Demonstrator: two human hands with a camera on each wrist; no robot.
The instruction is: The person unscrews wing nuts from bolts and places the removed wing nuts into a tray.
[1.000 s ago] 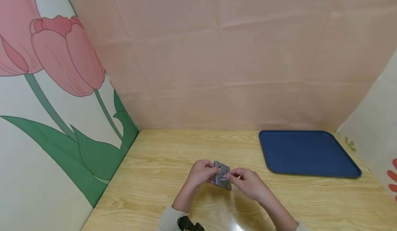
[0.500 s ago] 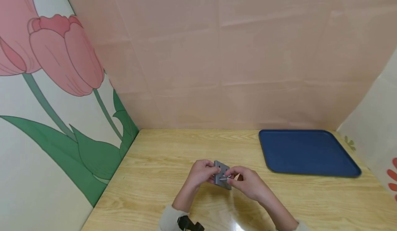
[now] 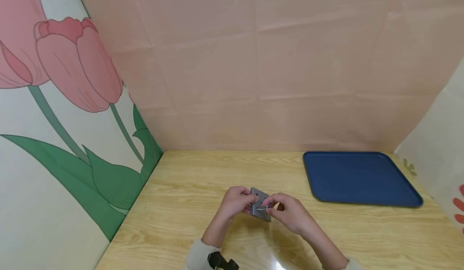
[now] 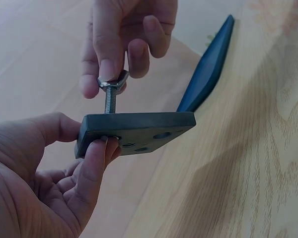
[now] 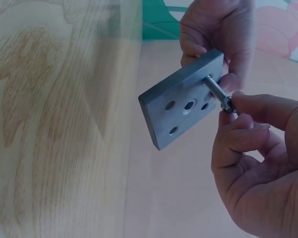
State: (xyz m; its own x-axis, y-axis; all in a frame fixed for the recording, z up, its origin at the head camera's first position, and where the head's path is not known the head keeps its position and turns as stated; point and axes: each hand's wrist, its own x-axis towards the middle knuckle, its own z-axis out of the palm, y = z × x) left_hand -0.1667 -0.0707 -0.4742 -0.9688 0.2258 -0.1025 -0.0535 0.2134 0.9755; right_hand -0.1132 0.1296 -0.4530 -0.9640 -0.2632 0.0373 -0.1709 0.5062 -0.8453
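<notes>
A grey metal plate (image 5: 184, 90) with several round holes is held above the table, tilted on edge. My left hand (image 3: 235, 202) pinches it by one end, thumb and fingers on opposite faces. From one hole near that end a threaded wing bolt (image 4: 110, 101) stands out at right angles to the face, much of its shank exposed. My right hand (image 3: 290, 214) pinches the bolt's winged head between thumb and index finger, its other fingers curled loosely below in the right wrist view. In the left wrist view, a left fingertip touches the plate's underside close to the bolt's hole.
A dark blue tray (image 3: 362, 179) lies at the table's back right, beyond the right hand. The wood-grain table (image 3: 174, 205) meets a pinkish backdrop (image 3: 253, 81) behind and a tulip-printed panel (image 3: 79, 64) on the left.
My right thumb and index finger have shifted their grip around the wing bolt's head, the index finger now reaching further over it. Left hand and plate have stayed nearly in place.
</notes>
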